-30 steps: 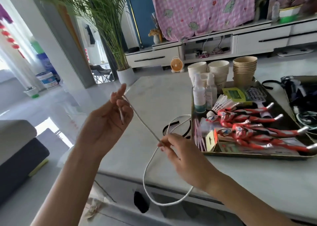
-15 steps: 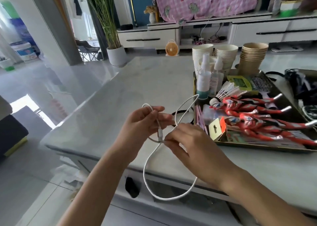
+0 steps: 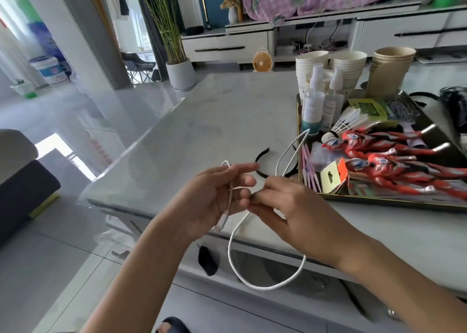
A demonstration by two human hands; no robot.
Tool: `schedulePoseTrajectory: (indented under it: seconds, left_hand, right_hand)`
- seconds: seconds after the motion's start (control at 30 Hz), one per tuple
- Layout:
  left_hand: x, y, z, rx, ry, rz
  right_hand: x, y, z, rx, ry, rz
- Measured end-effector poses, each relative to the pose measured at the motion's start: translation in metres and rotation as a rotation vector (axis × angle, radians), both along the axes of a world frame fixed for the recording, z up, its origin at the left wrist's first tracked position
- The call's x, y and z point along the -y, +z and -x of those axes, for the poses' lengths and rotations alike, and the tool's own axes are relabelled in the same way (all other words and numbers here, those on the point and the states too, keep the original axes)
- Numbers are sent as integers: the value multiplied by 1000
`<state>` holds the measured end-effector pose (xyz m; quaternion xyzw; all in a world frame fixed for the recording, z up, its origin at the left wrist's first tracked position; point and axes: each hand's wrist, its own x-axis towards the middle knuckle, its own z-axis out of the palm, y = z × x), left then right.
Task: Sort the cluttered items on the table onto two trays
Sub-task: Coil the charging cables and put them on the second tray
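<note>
Bright daylight, glossy floor glare, edges warped.

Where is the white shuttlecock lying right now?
In the head view, the shuttlecock lies on the right side, inside the tray, between the spray bottles and the red toy figures.

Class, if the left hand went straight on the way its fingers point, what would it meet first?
Probably the black headband lying just beyond the left hand; depth is unclear, so perhaps the white cable instead.
</note>
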<state>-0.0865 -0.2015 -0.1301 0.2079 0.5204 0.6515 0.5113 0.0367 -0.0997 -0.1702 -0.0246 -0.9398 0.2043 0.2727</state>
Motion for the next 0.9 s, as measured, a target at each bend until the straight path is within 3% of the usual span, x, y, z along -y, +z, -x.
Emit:
schedulePoseTrajectory:
  seconds: [0.1,0.2,0.33,0.47,0.53,0.7,0.9]
  left_hand:
    - [4,-6,4,12,69,-63]
    - [6,-13,6,-166,123,-33]
    - [13,-18,-7,-511,-93,98]
    - [13,-15,-20,-641,-145,150]
    - [11,-14,-19,-616,-117,149]
    - [13,-5,-11,-463,-184,120]
    - [9,-14,3,-386,-66,77]
  right_hand:
    - [0,0,-1,8,32,-27]
    - [4,1,-2,23,61,-30]
    - [4,4,-2,25,98,-5]
    - [-5,6,-4,-5,108,200]
    - [-7,7,-4,-29,109,336]
    - [-19,6,-2,-89,1,425]
    - [-26,-11,3,-81,-98,307]
